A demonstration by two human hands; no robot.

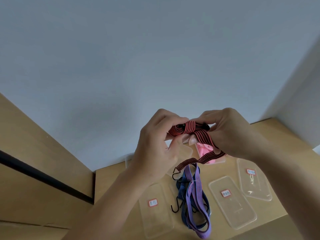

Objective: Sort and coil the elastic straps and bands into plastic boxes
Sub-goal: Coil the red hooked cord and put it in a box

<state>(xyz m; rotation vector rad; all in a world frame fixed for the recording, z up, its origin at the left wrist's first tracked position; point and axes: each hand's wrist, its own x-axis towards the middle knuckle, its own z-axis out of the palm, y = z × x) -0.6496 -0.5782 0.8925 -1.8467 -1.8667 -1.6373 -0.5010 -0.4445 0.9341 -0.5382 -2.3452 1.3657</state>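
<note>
One head-worn wide-angle view — forward and slightly down; close above the wooden table (220,172); pale wall (155,49) ahead

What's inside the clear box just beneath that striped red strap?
Pink bands lie in the clear box. The red strap crosses in front and covers part of it, so the rest stays unseen.

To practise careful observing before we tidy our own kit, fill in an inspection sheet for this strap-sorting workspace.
Surface: wooden table.
Job's things: red-and-black strap, partly coiled, hooked tail hanging; purple and blue straps heaped on the table; three labelled clear lids; clear box holding pink items.
Clutter: nothing seen.
Hands: left hand and right hand both grip the red-and-black strap above the table.
Cables: nothing seen.
Surroundings: pale wall behind; wooden panel with dark strip at left.
</note>
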